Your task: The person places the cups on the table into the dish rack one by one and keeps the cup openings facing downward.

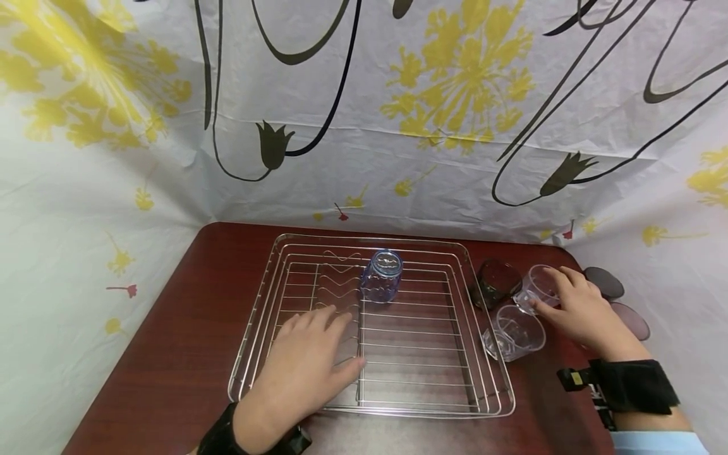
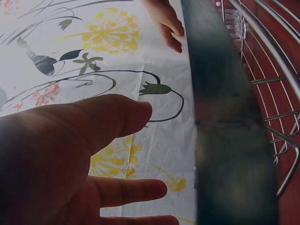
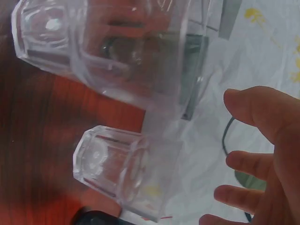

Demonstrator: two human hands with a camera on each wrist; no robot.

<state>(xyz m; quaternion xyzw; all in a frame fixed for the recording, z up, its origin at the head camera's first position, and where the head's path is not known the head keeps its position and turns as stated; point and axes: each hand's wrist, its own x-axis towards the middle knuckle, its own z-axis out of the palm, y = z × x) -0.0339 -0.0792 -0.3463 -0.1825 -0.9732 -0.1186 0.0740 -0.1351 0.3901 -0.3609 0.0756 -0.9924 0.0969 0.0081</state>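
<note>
Right hand (image 1: 582,309) out at the farther clear glass (image 1: 533,292), thumb and fingers parted wide; wrist view shows a gap between digits and glass, so nothing gripped. Left hand (image 1: 304,360) spread flat over the near left part of the wire rack (image 1: 421,415), holding nothing; contact with the wires, cannot tell.

Farther clear glass stands on the worktop (image 1: 165,360) right of the rack, just beside a dark glass (image 1: 496,281) and a nearer clear glass (image 1: 516,335). Inside the rack: one blue glass (image 1: 381,278), apparently base up.

Step in hand looks like taking hold of that farther glass. Best done, I judge, with thumb on one side and fingers on the other, low enough to clear the rim, closing gently since the wall is probably slick. Lift straight up first; a sideways pull could knock the two neighbours. Left hand could steady the rack if the wires shift.
</note>
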